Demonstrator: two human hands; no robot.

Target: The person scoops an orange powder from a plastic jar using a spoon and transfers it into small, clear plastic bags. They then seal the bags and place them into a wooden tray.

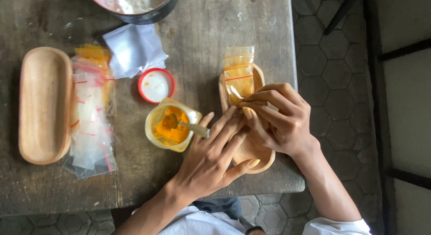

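On the desk, the left hand lies flat with loose, spread fingers, grasping nothing, its fingertips beside the jar of yellow powder. At its one o'clock, the right hand pinches a small zip bag, long axis toward twelve, over a wooden tray.

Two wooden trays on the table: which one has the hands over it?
The right tray, under both hands, left hand and right hand, with small bags on it. The left tray lies untouched.
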